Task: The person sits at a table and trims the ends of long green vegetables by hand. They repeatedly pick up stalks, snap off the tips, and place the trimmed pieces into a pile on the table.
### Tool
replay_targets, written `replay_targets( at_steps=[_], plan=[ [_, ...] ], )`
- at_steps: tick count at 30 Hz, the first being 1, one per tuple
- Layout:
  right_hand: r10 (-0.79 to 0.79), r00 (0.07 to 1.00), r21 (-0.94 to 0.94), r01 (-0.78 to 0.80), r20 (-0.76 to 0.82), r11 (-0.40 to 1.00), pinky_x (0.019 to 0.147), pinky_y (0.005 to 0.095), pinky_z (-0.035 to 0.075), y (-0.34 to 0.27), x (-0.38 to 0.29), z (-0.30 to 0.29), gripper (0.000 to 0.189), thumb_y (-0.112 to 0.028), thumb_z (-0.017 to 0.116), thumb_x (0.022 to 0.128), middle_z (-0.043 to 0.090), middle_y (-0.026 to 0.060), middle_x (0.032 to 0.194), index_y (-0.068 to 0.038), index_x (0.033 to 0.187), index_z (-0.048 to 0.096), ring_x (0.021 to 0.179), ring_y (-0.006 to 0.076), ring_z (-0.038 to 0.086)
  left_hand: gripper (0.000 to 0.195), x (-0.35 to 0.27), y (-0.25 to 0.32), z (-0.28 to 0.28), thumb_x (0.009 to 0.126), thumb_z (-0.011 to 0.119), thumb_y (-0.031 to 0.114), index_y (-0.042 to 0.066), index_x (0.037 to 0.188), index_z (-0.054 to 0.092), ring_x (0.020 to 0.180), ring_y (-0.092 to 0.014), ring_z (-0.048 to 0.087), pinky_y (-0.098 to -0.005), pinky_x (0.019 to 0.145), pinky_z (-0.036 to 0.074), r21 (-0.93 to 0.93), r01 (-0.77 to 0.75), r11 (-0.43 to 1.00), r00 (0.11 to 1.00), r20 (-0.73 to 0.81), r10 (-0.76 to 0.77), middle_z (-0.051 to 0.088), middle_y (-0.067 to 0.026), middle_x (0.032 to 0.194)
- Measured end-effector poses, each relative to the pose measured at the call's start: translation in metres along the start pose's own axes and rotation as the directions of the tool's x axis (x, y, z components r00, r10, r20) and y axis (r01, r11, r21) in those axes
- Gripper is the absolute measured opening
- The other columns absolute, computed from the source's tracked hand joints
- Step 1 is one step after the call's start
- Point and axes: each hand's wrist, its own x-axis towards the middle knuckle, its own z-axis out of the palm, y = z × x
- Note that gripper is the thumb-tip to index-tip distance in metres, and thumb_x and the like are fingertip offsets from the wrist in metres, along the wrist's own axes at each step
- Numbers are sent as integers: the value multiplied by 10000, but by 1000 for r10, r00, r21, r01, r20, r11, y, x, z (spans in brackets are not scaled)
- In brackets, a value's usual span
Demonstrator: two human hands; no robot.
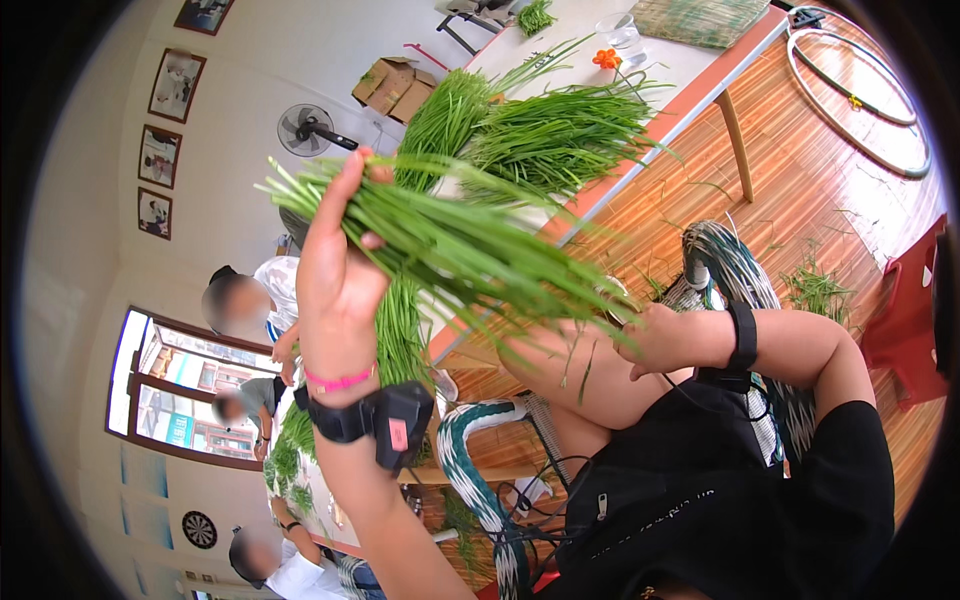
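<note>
My left hand (pixel 341 247), with a pink band and a black strapped device at the wrist, grips a bunch of garlic chives (pixel 465 232) near its pale cut ends. The bunch slants down towards my lap, blurred by motion. At its leaf tips my right hand (pixel 664 337) is curled closed, its fingers partly hidden by the blades. A few loose blades (pixel 586 371) hang below the bunch, over my bare leg. Behind it, large heaps of chives (pixel 562 135) lie on a long table (pixel 517 56) with an orange-red edge.
An orange flower ornament (pixel 606 58) and a clear plastic cup (pixel 619 30) stand on the table. A woven chair arm (pixel 480 427) and black cables (pixel 536 517) are close to me. A red stool (pixel 907 322) stands right. Several people work at the table's far side.
</note>
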Motion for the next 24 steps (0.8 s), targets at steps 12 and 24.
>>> replay_targets(
  at_steps=[12,24],
  plan=[
    [-290,920,32,309,-264,951,646,358,468,-43,3,-66,354,-363,616,764,616,99,750,-14,815,599,759,235,613,208,176,-82,-27,714,713,195,109,828,563,497,-97,427,-235,493,397,-204,134,970,990,-15,-140,556,-4,726],
    [-231,970,108,222,77,969,630,376,481,-23,-15,-11,398,-404,599,763,628,121,757,-14,838,602,740,260,629,295,238,-142,-43,672,774,212,89,720,511,546,-198,455,-350,507,439,-510,155,846,752,-495,-436,513,-59,707]
  ],
)
